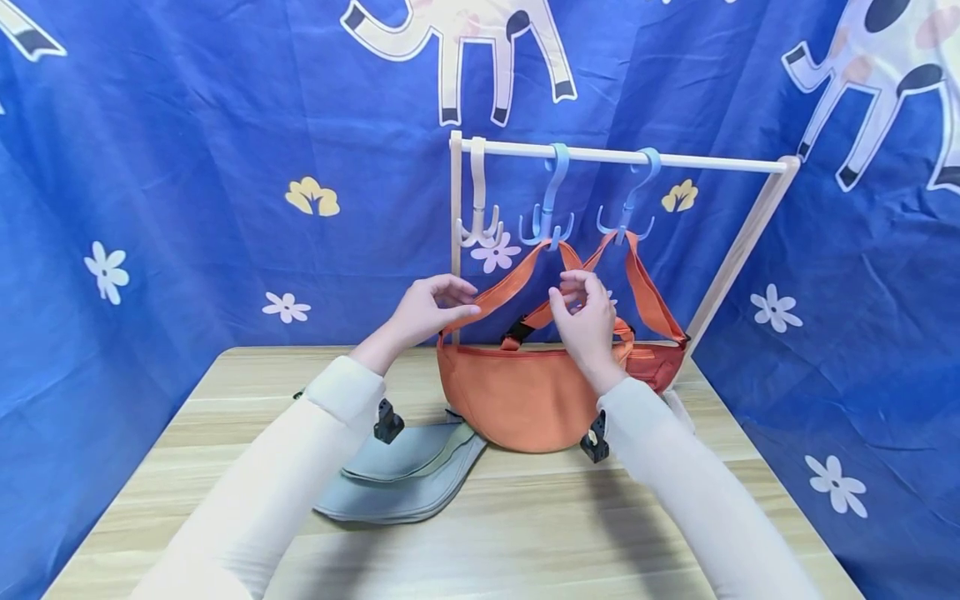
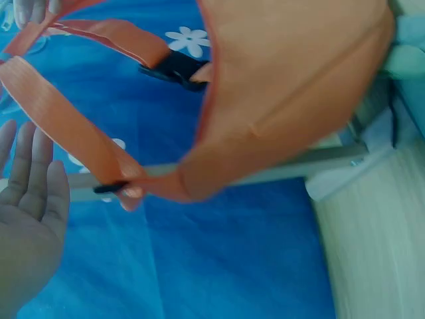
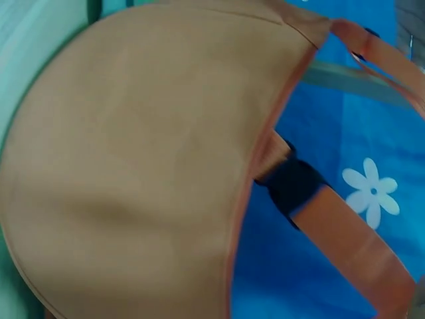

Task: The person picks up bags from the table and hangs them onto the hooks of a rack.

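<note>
An orange crescent-shaped sling bag hangs by its strap from the middle hook, a blue one. My left hand is beside the left part of that strap, fingers loosely extended and nothing gripped; the left wrist view shows its open palm near the strap. In front of the strap's right part is my right hand, fingers bent loosely with the thumb apart. A black buckle joins the webbing behind the bag. Partly hidden behind, a redder bag hangs from the right blue hook.
A grey-green bag lies on the wooden table, left of the hanging bags. The rack's white rail also carries a white hook. A wooden post slants at the right, before blue printed cloth.
</note>
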The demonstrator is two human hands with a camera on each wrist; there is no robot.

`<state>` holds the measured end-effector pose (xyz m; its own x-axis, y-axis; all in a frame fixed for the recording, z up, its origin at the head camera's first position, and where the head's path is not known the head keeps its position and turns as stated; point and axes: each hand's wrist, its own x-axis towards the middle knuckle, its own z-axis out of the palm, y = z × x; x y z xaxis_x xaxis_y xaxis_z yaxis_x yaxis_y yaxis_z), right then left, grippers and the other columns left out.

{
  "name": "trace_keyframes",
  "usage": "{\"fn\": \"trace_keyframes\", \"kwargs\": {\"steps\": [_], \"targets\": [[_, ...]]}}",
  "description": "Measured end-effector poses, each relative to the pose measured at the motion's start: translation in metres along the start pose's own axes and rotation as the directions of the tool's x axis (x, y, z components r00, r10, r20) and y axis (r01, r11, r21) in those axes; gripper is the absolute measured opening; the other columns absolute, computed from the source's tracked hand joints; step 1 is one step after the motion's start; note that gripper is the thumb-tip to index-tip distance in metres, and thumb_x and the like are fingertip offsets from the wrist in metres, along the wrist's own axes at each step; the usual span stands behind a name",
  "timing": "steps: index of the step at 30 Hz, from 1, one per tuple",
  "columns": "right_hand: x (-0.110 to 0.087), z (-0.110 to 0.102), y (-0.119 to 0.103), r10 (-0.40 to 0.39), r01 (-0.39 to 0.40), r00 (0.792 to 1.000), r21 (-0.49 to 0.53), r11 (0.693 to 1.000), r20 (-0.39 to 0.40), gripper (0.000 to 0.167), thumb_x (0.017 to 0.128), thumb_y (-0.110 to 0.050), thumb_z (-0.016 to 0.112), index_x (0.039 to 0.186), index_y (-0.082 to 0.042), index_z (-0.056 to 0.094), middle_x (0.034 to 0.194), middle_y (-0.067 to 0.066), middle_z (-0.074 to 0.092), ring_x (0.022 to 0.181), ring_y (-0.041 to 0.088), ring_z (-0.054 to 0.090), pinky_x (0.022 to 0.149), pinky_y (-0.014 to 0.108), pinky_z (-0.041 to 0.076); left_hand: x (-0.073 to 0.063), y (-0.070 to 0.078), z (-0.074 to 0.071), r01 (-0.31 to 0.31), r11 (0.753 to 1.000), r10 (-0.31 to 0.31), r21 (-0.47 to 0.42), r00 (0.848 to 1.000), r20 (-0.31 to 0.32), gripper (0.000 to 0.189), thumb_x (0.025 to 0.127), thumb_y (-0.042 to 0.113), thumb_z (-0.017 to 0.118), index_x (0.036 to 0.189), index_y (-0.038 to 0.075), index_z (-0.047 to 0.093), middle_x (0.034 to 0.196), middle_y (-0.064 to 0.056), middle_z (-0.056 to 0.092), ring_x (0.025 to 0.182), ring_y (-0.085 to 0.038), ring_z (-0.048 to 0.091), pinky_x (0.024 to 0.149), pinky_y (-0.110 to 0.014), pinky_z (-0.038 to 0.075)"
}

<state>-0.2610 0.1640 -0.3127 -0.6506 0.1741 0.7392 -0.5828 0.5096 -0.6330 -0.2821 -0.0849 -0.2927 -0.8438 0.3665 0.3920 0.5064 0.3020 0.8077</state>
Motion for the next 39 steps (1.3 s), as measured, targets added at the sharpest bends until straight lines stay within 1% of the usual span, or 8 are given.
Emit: {"fn": "trace_keyframes", "kwargs": {"steps": [7, 13, 17, 25, 27, 32, 34, 39], "targets": [[-0.021, 0.011, 0.002, 0.034, -0.037, 0.996, 0.037, 0.999, 0.084, 0.024, 0.089, -0.015, 0.067, 0.11, -0.004, 0.06, 0.094, 0.007, 0.063, 0.08, 0.016, 0.061, 0.069, 0.04, 0.05, -0.02, -0.016, -0.012, 0.022, 0.999, -0.023, 0.039, 1.0, 0.009, 0.03, 0.084, 0.018, 0.075, 0.108, 0.003, 0.067, 0.095, -0.009, 0.067, 0.084, -0.021, 0.063, 0.072, -0.031, 0.05], [-0.04, 0.022, 0.001, 0.077, -0.086, 0.988, 0.059, 0.995, 0.134, 0.023, 0.087, -0.015, 0.068, 0.107, -0.004, 0.061, 0.095, 0.008, 0.064, 0.079, 0.016, 0.062, 0.067, 0.035, 0.05, -0.036, -0.036, -0.021, 0.058, 0.998, -0.059, 0.034, 0.998, 0.023, 0.031, 0.083, 0.018, 0.076, 0.108, 0.001, 0.067, 0.095, -0.011, 0.067, 0.085, -0.023, 0.062, 0.075, -0.034, 0.047], [-0.053, 0.032, 0.001, 0.102, -0.118, 0.981, 0.093, 0.989, 0.162, 0.022, 0.086, -0.012, 0.069, 0.105, -0.004, 0.062, 0.096, 0.009, 0.065, 0.078, 0.016, 0.063, 0.068, 0.032, 0.052, -0.051, -0.046, -0.026, 0.063, 0.997, -0.064, 0.053, 0.998, 0.026, 0.029, 0.084, 0.017, 0.075, 0.107, 0.002, 0.067, 0.096, -0.011, 0.067, 0.086, -0.023, 0.063, 0.077, -0.036, 0.047], [-0.079, 0.051, -0.001, 0.111, -0.14, 0.97, 0.123, 0.983, 0.216, 0.021, 0.085, -0.011, 0.071, 0.104, -0.006, 0.063, 0.092, 0.004, 0.066, 0.078, 0.013, 0.062, 0.068, 0.027, 0.051, -0.083, -0.07, -0.033, 0.07, 0.995, -0.074, 0.075, 0.996, 0.049, 0.025, 0.083, 0.012, 0.075, 0.104, 0.001, 0.067, 0.095, -0.013, 0.068, 0.084, -0.022, 0.063, 0.073, -0.033, 0.049], [-0.083, 0.049, -0.013, 0.126, -0.165, 0.961, 0.147, 0.975, 0.246, 0.02, 0.086, -0.007, 0.07, 0.104, -0.003, 0.062, 0.092, 0.009, 0.065, 0.08, 0.018, 0.063, 0.071, 0.032, 0.051, -0.091, -0.075, -0.034, 0.078, 0.994, -0.083, 0.077, 0.995, 0.06, 0.026, 0.083, 0.012, 0.075, 0.105, 0.001, 0.066, 0.095, -0.012, 0.067, 0.084, -0.021, 0.063, 0.073, -0.032, 0.049], [-0.097, 0.056, -0.014, 0.16, -0.225, 0.936, 0.185, 0.957, 0.314, 0.023, 0.088, -0.007, 0.068, 0.108, 0.002, 0.06, 0.094, 0.012, 0.065, 0.083, 0.024, 0.062, 0.074, 0.041, 0.051, -0.109, -0.084, -0.036, 0.097, 0.992, -0.104, 0.081, 0.992, 0.077, 0.027, 0.083, 0.012, 0.075, 0.105, -0.001, 0.066, 0.093, -0.01, 0.068, 0.083, -0.019, 0.063, 0.072, -0.029, 0.049], [-0.104, 0.063, -0.004, 0.163, -0.23, 0.932, 0.18, 0.956, 0.325, 0.024, 0.088, -0.011, 0.069, 0.108, 0.0, 0.06, 0.093, 0.006, 0.065, 0.083, 0.019, 0.062, 0.073, 0.036, 0.051, -0.115, -0.087, -0.037, 0.104, 0.991, -0.11, 0.08, 0.99, 0.084, 0.028, 0.083, 0.012, 0.075, 0.105, -0.002, 0.065, 0.093, -0.01, 0.068, 0.083, -0.019, 0.063, 0.072, -0.028, 0.049], [-0.119, 0.072, -0.003, 0.161, -0.232, 0.92, 0.165, 0.959, 0.358, 0.024, 0.087, -0.01, 0.069, 0.108, -0.001, 0.06, 0.093, 0.003, 0.064, 0.081, 0.015, 0.061, 0.071, 0.029, 0.051, -0.129, -0.095, -0.04, 0.149, 0.987, -0.155, 0.067, 0.982, 0.105, 0.029, 0.083, 0.012, 0.074, 0.107, -0.002, 0.065, 0.094, -0.01, 0.067, 0.083, -0.019, 0.062, 0.071, -0.027, 0.049]]}}
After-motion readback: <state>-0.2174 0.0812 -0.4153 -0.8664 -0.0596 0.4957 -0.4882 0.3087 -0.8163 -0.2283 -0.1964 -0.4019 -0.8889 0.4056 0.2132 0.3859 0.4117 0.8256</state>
